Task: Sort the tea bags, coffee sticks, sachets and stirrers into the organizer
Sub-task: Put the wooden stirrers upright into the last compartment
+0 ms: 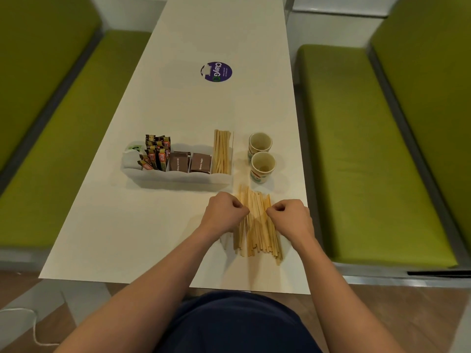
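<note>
Nearest me, my dark blue lap (237,324) sits at the near edge of the white counter (142,225), and both forearms reach forward over it. Both hands are curled into loose fists, my left hand (224,212) and my right hand (290,216) pressing in from either side on a loose pile of wooden stirrers (257,228); whether either actually pinches a stick I cannot tell. These stirrers lie flat on the counter, long axes running away from me, fanned slightly at the near ends. Just beyond stands the translucent white organizer (178,177), its row of compartments running left to right: tea bags (132,151) in the leftmost, upright coffee sticks (158,154) next, brown sugar sachets (188,161) in the two middle ones, and a bundle of stirrers (222,151) in the rightmost, leaning away from me. Two paper cups (262,156) stand upright just right of the organizer. Farther off, a round purple sticker (216,71) marks the counter.
</note>
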### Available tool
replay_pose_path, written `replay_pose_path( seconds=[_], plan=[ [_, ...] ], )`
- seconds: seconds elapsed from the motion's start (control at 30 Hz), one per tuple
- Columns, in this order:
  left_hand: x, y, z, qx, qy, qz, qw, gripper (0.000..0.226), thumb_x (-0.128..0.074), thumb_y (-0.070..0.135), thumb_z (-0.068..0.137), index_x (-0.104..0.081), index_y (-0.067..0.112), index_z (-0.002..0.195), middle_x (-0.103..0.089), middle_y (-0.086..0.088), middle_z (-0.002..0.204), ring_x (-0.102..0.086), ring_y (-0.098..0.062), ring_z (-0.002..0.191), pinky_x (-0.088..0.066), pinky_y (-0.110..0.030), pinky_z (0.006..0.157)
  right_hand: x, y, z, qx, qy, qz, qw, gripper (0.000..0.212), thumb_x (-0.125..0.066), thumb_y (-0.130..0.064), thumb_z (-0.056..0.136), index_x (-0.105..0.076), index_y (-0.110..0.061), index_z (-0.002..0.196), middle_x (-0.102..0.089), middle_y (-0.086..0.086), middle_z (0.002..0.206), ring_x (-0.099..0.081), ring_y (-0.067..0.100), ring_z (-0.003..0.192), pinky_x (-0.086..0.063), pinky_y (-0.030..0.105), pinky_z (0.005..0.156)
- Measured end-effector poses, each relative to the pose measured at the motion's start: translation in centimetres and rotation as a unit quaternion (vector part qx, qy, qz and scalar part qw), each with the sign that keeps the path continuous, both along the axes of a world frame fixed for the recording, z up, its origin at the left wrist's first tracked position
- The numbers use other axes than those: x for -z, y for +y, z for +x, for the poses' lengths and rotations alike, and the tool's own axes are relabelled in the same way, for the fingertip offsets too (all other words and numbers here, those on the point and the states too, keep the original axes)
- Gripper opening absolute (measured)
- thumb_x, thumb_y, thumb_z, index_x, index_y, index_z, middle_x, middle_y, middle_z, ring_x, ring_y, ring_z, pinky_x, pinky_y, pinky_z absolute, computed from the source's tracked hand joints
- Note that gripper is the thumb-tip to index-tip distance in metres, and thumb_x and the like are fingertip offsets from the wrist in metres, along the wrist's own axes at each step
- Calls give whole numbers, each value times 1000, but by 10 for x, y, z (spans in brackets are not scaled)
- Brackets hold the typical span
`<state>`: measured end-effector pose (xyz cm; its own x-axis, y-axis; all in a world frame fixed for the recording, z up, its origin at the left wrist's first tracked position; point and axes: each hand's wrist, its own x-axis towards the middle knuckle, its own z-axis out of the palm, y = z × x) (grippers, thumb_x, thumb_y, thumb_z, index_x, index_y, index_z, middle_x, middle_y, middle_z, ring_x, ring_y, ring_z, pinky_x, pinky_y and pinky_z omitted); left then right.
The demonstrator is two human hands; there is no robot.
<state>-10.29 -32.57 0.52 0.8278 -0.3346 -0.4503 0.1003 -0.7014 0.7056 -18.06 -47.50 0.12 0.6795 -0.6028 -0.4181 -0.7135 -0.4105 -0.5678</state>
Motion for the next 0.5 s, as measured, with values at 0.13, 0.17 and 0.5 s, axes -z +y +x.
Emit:
replay_pose_path(
  seconds=[0.13,0.17,0.5],
  plan=[
    [-18,13,7,-10,11,-76,997,12,-68,15,88,-74,8,79,-72,-10,76,-70,-22,68,-59,-29,53,-5,-2,0,6,-45,45,998,14,-66,-27,89,-75,-27,79,-72,-10,76,-71,16,75,-64,47,75],
    [-24,17,10,-12,6,-98,995,11,-69,15,89,-73,9,81,-72,-10,78,-70,-21,70,-59,-28,54,-6,-3,-1,9,-62,60,996,15,-66,-26,89,-75,-28,78,-72,-11,75,-71,15,76,-64,46,75],
    [-80,27,98,-111,-153,-184,965,12,-68,19,91,-74,12,82,-71,-4,75,-67,-21,58,-59,-30,51,-55,16,26,36,-293,178,939,11,-67,-19,97,-77,-23,95,-75,-3,84,-71,14,80,-60,23,68]
  ],
)
